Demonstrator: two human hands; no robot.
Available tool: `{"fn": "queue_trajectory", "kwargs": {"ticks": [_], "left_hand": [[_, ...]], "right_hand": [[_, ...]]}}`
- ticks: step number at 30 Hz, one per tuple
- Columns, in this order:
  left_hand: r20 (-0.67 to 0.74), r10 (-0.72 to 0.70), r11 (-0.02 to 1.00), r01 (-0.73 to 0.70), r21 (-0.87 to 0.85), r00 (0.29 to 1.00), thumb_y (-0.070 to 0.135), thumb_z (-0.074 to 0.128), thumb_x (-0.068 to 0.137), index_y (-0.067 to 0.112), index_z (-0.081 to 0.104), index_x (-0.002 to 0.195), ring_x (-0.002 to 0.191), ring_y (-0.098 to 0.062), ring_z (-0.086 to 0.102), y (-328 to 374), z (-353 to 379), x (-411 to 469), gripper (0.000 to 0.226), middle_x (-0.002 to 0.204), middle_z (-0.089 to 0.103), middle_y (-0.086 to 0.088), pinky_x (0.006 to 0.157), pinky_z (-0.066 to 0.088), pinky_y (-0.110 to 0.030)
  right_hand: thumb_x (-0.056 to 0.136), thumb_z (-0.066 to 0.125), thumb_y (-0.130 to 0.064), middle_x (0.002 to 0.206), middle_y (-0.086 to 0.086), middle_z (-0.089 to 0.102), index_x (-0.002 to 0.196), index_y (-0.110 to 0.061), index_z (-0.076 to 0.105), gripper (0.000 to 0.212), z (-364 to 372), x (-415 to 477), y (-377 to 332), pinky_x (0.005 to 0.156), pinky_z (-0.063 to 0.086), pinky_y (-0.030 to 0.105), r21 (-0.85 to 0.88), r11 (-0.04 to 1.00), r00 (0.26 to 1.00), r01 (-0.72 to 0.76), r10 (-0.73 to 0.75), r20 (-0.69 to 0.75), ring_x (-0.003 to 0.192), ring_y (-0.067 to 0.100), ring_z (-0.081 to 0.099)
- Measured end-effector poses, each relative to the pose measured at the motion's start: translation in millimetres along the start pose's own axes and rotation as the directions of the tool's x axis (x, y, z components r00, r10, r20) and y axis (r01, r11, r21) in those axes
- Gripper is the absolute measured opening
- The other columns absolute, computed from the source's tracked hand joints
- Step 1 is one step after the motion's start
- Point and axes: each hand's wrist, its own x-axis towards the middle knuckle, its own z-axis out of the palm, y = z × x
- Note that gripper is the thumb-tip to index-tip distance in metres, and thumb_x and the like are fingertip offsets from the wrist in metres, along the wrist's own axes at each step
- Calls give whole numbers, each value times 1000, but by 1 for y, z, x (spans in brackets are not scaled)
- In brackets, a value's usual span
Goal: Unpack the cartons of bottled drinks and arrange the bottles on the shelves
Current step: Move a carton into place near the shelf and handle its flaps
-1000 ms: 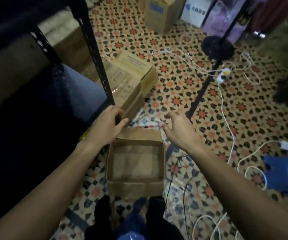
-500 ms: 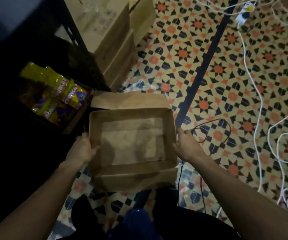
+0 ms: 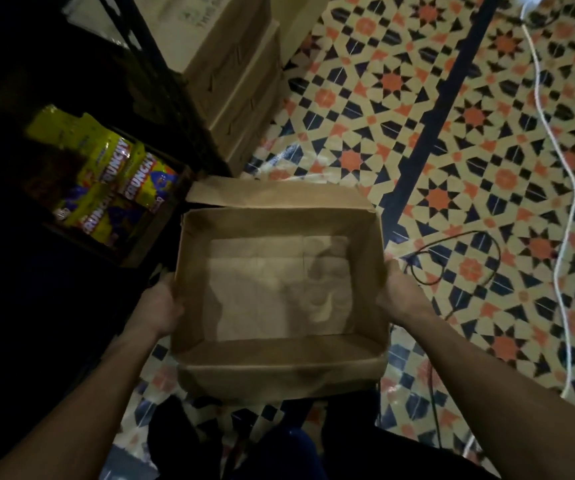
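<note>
1. Biggest thing by far is the floor [image 3: 452, 133], tiled in an orange, navy and cream star pattern, with a dark blue stripe cutting across it diagonally.
2. The left side is a black metal shelving rack [image 3: 161, 81], mostly lost in shadow.
3. Dead centre sits the open brown cardboard carton [image 3: 279, 372], just in front of the person's legs and next to the rack's lower shelf. The flaps are folded out and its bare cardboard bottom is showing. Can't tell if it's resting on the tiles or lifted off them.
4. Up top, beside the rack, is a stack of closed tan cardboard boxes [image 3: 230, 64].
5. On the low shelf there's a pile of yellow and purple snack bags [image 3: 113, 174] printed "CRUNCHY".
6. The left hand [image 3: 161, 306] grips the carton's left wall and the right hand [image 3: 400, 292] grips its right wall. Both are clamped at the rim, fingers mostly hidden outside.
7. A thin white cable [image 3: 556, 161] snakes down the right side, and a thin black cable [image 3: 487, 258] loops near the right hand.
</note>
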Motion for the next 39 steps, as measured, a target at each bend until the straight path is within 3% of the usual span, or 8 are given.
{"fn": "queue_trajectory", "kwargs": {"ticks": [3, 10, 15, 22, 26, 34, 37, 39], "left_hand": [[36, 6, 1000, -7, 29, 999, 9, 55, 96, 13, 49, 133, 97, -24, 61, 15, -21, -26, 38, 114, 63, -10, 76, 49, -32], [9, 25, 999, -25, -20, 1000, 17, 61, 93, 17, 55, 127, 104, -32, 63, 100, -90, -124, 34, 114, 66, -12, 86, 54, -40], [-47, 101, 995, -101, 1, 994, 15, 65, 88, 13, 59, 125, 108, -30, 63, 168, -149, -190, 38, 116, 68, -14, 89, 51, -35], [-141, 181, 983, -177, 37, 973, 13, 58, 93, 8, 58, 120, 103, -34, 60, 278, -225, -267, 28, 112, 63, -17, 70, 42, -30], [-197, 222, 975, -217, 45, 955, 17, 57, 94, 9, 57, 123, 108, -32, 60, 325, -271, -286, 30, 120, 64, -17, 75, 39, -30], [-287, 186, 971, -221, -96, 940, 20, 59, 92, 14, 60, 122, 104, -31, 64, 360, -340, -293, 31, 114, 66, -12, 81, 54, -36], [-300, 140, 971, -190, -144, 944, 15, 58, 93, 14, 56, 132, 111, -30, 61, 375, -364, -277, 39, 124, 63, -14, 88, 53, -37], [-313, 121, 970, -179, -165, 942, 16, 58, 94, 15, 55, 134, 108, -28, 62, 385, -381, -260, 40, 128, 62, -12, 83, 52, -35]], "right_hand": [[95, 62, -28, 93, 10, 59, 115, -18, 37, 34, -31, -27, 3, 71, 45, 39, 19, 999, 999, 26, -27, 24, 82, 30, 57], [94, 61, -23, 105, 15, 62, 122, -14, 45, 33, -157, -101, 9, 85, 55, 49, 106, 994, 1000, -24, 25, -11, 93, 35, 63], [95, 60, -34, 96, 10, 62, 114, -27, 43, 27, -264, -151, 1, 76, 60, 47, 145, 989, 998, 9, 0, -67, 83, 31, 65], [96, 61, -30, 94, 7, 62, 114, -28, 44, 25, -405, -201, -20, 58, 60, 38, 166, 985, 988, 44, -18, -155, 75, 28, 68], [96, 59, -27, 94, 4, 61, 120, -28, 50, 25, -468, -210, -38, 56, 56, 34, 147, 985, 970, 90, -53, -236, 77, 25, 66], [97, 52, -19, 101, 8, 65, 128, -26, 50, 31, -555, -200, -104, 71, 62, 46, 8, 972, 924, 233, -219, -312, 80, 27, 67], [97, 54, -17, 101, 6, 64, 130, -22, 53, 33, -583, -178, -140, 77, 61, 47, -49, 960, 909, 275, -277, -310, 84, 27, 66], [98, 54, -15, 101, 6, 63, 130, -20, 54, 32, -602, -161, -166, 80, 60, 46, -84, 952, 904, 293, -304, -301, 86, 27, 65]]}}
